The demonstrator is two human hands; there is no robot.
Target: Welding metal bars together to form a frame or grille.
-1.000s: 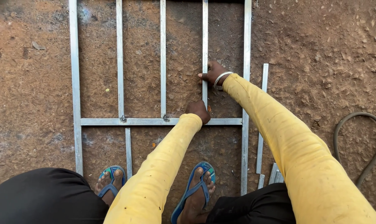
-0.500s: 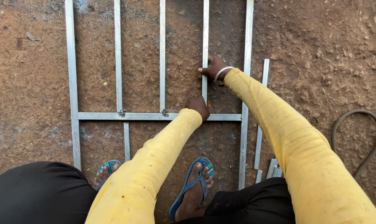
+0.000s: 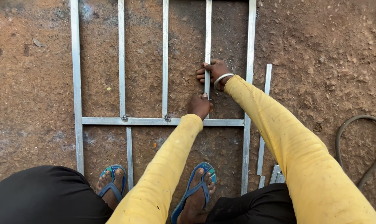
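A grey metal grille frame of square tubes lies flat on brown dirt. It has upright bars and one crossbar. My right hand, with a silver bangle on the wrist, grips the fourth upright bar partway up. My left hand closes on the same bar's lower end, just above the crossbar. Both arms wear yellow sleeves.
My feet in blue flip-flops stand inside the frame's lower openings. Loose metal tube pieces lie right of the frame. A dark hose curves at the right edge. Dirt ground surrounds everything.
Both hands stay on the same bar. The view has shifted slightly; the hands sit a little lower along the bar than before.
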